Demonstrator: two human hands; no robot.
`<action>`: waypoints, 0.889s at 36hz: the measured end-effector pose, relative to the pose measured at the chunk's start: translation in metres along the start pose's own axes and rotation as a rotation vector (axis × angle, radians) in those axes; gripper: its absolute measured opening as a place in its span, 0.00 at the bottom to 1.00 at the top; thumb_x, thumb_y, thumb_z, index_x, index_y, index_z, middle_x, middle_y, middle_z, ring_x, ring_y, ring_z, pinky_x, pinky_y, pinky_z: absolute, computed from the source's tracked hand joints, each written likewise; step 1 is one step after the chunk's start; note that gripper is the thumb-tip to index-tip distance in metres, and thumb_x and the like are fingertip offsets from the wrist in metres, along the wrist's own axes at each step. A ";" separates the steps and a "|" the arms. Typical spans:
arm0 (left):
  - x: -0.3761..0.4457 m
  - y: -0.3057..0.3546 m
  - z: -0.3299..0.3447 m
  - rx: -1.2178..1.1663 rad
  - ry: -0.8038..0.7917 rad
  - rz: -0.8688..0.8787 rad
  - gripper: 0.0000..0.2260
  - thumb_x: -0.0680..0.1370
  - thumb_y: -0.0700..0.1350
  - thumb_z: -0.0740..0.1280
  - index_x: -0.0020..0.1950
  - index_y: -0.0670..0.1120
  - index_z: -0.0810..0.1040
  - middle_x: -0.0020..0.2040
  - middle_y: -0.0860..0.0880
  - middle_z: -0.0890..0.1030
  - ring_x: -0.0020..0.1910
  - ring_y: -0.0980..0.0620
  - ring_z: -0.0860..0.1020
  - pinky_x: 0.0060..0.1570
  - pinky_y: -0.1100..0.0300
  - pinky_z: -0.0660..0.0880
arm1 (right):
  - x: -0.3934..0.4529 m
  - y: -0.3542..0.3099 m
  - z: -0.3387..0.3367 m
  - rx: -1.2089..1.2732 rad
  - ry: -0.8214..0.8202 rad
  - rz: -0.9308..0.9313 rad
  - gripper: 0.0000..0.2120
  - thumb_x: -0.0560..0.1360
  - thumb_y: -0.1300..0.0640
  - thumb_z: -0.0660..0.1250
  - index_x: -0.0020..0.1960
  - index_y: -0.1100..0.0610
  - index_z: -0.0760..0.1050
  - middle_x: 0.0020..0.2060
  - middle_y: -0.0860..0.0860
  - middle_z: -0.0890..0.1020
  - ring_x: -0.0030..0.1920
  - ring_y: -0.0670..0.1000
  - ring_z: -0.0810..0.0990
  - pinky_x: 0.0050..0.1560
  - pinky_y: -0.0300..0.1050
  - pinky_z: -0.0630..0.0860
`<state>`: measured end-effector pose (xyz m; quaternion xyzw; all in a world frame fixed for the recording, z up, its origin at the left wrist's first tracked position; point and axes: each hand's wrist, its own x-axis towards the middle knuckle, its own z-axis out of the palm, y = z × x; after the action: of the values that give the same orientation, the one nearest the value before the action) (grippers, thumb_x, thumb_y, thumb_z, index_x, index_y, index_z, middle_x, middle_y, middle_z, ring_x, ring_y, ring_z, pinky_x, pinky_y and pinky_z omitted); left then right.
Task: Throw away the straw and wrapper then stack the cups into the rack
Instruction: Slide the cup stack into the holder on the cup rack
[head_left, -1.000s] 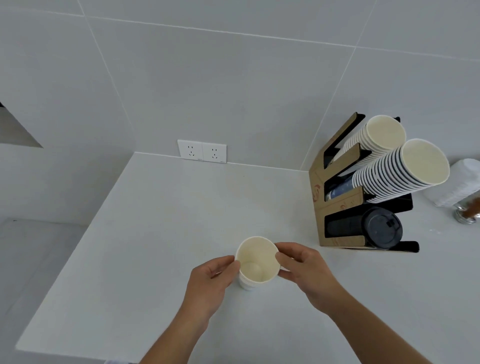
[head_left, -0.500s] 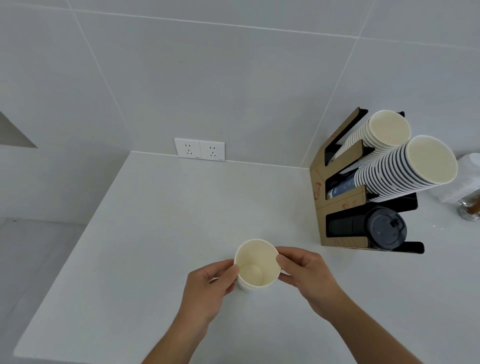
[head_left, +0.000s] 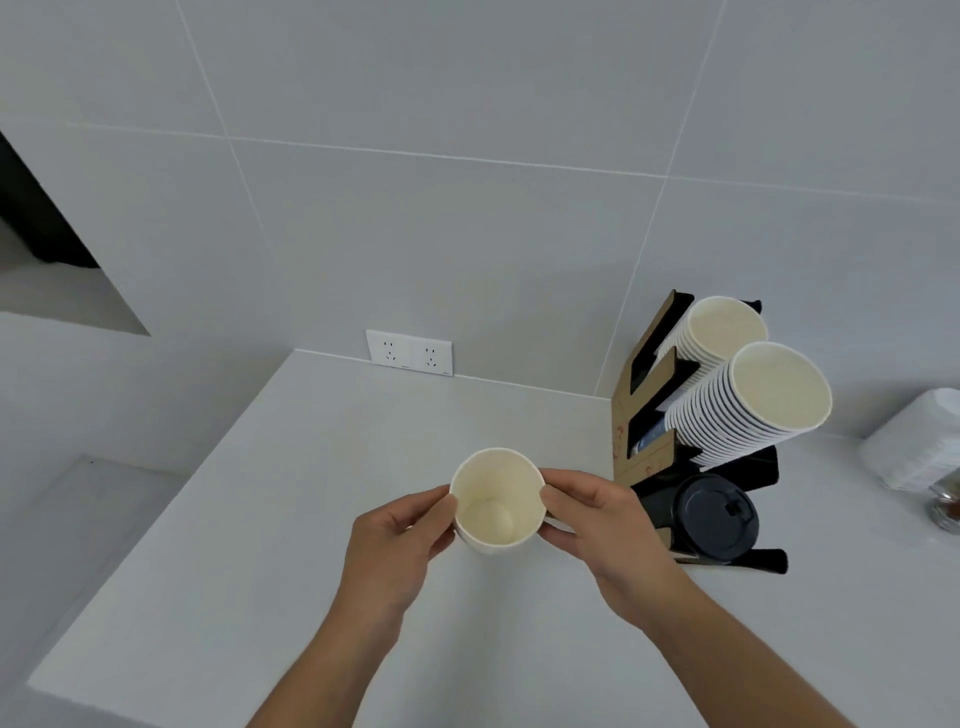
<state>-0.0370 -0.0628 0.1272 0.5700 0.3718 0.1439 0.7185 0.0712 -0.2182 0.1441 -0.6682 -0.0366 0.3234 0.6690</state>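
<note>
Both hands hold one white paper cup (head_left: 496, 501) above the white surface (head_left: 270, 519), its mouth open toward the camera and its inside empty. The left hand (head_left: 397, 545) grips the cup's left wall, thumb curled against the rim and the other fingers wrapped behind. The right hand (head_left: 597, 525) pinches the right wall between thumb and curled fingers. Whether the cup's base touches the surface cannot be told.

The cup rack (head_left: 636, 415), brown card with black parts, stands on the surface to the right of the cup, near the tiled wall. Two tilted stacks of white paper cups lie in it: an upper stack (head_left: 719, 327) and a longer lower stack (head_left: 753, 405), mouths toward the camera. Below them sits a row of black lids (head_left: 714, 517), partly behind the right hand.

A double wall socket (head_left: 409, 352) is set in the wall just above the surface's far edge. A white stack of lids or similar items (head_left: 917, 447) lies at the right edge, well apart from the rack.
</note>
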 end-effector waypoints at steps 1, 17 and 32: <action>-0.002 0.005 0.005 0.002 0.004 0.020 0.09 0.76 0.40 0.70 0.54 0.44 0.86 0.50 0.49 0.87 0.51 0.51 0.85 0.58 0.54 0.79 | -0.002 -0.007 -0.003 0.002 -0.006 -0.019 0.13 0.78 0.65 0.64 0.50 0.52 0.85 0.47 0.45 0.88 0.51 0.46 0.85 0.54 0.43 0.81; -0.029 0.095 0.077 -0.080 -0.020 0.319 0.06 0.76 0.42 0.70 0.49 0.46 0.87 0.46 0.42 0.87 0.48 0.46 0.83 0.55 0.52 0.79 | -0.026 -0.109 -0.054 -0.018 -0.034 -0.364 0.12 0.77 0.65 0.66 0.51 0.51 0.85 0.48 0.47 0.88 0.53 0.48 0.85 0.58 0.48 0.80; -0.040 0.177 0.166 -0.182 -0.194 0.468 0.06 0.77 0.42 0.69 0.49 0.44 0.85 0.48 0.41 0.86 0.45 0.49 0.84 0.52 0.52 0.82 | -0.041 -0.199 -0.114 0.015 0.042 -0.579 0.12 0.77 0.62 0.67 0.57 0.51 0.84 0.52 0.47 0.87 0.55 0.48 0.83 0.61 0.56 0.79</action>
<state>0.0899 -0.1511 0.3181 0.5847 0.1451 0.2837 0.7460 0.1702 -0.3163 0.3303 -0.6316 -0.2095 0.1055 0.7389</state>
